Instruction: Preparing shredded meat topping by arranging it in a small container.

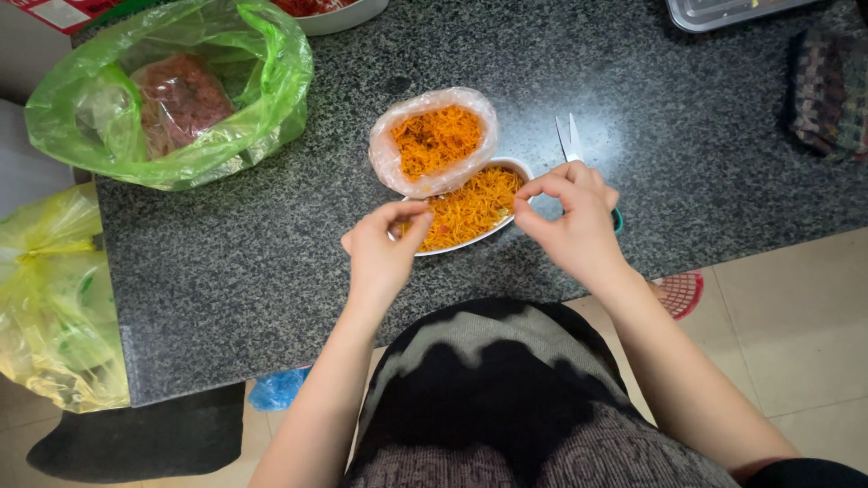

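Shredded orange food (470,210) fills a small white oval dish (517,166) on the speckled dark granite counter (271,262), right between both sets of fingertips. Left hand (382,253): thumb and forefinger pinched together at the dish's near-left rim, touching the shreds; can't tell if anything is actually caught in the pinch. Right hand (571,221): fingers curled, tips pinched at the dish's right rim, same story, contents of the pinch not visible.

Just beyond the fingers, a clear plastic bag (434,140) rolled open, holding more of the same orange shreds, its lower edge overlapping the dish's far rim.

Metal scissor blades (569,137) stick out past the right knuckles; a teal handle (617,220) is mostly hidden under that hand.

Well left of the left fingers: translucent green plastic bag (172,90), open, with a clear bag of reddish-brown stuff (181,99) inside. Further left, off the counter edge, a knotted yellow plastic bag (54,298); contents unreadable.

Far beyond, a white bowl (348,16) with red contents, cut off by the frame. Far right: metal tray corner (723,11), dark woven cloth (827,81).
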